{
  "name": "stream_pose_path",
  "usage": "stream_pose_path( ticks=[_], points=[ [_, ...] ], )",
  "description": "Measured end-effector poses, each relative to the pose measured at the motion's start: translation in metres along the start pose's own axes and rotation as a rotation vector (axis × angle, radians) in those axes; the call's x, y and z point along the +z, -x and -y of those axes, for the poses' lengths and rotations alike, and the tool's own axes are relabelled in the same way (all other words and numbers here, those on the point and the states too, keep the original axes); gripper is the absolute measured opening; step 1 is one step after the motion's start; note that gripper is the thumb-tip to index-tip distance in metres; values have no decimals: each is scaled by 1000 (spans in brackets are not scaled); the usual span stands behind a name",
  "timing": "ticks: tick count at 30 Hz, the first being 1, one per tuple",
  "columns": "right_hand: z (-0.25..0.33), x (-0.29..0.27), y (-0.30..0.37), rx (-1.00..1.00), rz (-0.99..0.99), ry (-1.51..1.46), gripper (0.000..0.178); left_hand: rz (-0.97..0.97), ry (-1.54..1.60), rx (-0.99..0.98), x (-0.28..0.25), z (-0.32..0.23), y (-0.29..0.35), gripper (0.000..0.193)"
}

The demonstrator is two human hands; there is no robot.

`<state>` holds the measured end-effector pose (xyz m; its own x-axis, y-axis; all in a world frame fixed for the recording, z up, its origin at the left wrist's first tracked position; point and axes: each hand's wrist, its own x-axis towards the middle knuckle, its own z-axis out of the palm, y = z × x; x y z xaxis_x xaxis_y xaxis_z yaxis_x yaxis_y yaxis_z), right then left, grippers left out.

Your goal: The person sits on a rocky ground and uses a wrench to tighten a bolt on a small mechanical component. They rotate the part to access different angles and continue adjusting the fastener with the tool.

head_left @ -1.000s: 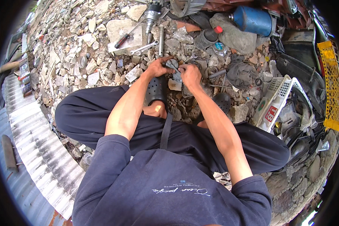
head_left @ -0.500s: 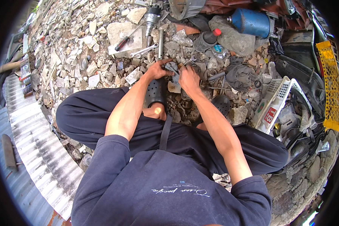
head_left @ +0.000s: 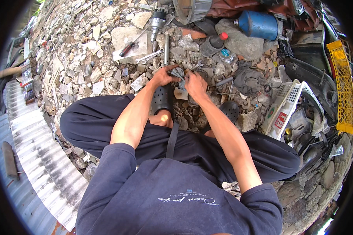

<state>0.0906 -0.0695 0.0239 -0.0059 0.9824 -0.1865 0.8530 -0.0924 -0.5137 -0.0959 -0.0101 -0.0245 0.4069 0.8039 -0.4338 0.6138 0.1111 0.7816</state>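
Note:
In front of my feet, my left hand [head_left: 161, 76] is closed round the near-left side of a small grey metal part [head_left: 178, 73]; its exact kind is hard to make out. My right hand [head_left: 195, 85] is closed at the part's right side, fingers pinched round a wrench [head_left: 200, 63] whose far end sticks out beyond them. The point where the wrench meets the part is hidden by my fingers. Both hands are above the rubble, just past my black perforated clog [head_left: 162, 98].
Ahead lie a combination wrench [head_left: 150, 56], a screwdriver [head_left: 130, 47], a metal tube [head_left: 166, 49] and a silver-black tool [head_left: 157, 24]. To the right are a red-capped bottle [head_left: 214, 44], a dark rag [head_left: 249, 77], a blue canister [head_left: 259, 25] and a white basket [head_left: 279, 102].
My right hand and the wrench have shifted slightly toward me and left, with the wrench turned a little. My left hand keeps its hold on the grey part.

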Motion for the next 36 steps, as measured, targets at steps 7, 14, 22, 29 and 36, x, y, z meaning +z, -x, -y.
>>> stream_pose_path(
  ticks=[7, 14, 22, 29, 36],
  points=[
    [1, 10, 0, 35, -15, 57, 26, -6, 22, 22, -1, -4, 1, 81],
    [-8, 9, 1, -96, -39, 58, 26, 15, 81, 19, 0, -2, 0, 81],
    [-5, 5, 1, -69, -28, 106, 22, 26, 71, -11, -1, -6, 1, 82],
    [-7, 16, -1, -96, -30, 180, 27, -6, -8, 24, 5, 12, -7, 83],
    [-12, 17, 0, -158, -54, 223, 20, 11, -2, -9, -2, -6, 1, 84]
  ],
)
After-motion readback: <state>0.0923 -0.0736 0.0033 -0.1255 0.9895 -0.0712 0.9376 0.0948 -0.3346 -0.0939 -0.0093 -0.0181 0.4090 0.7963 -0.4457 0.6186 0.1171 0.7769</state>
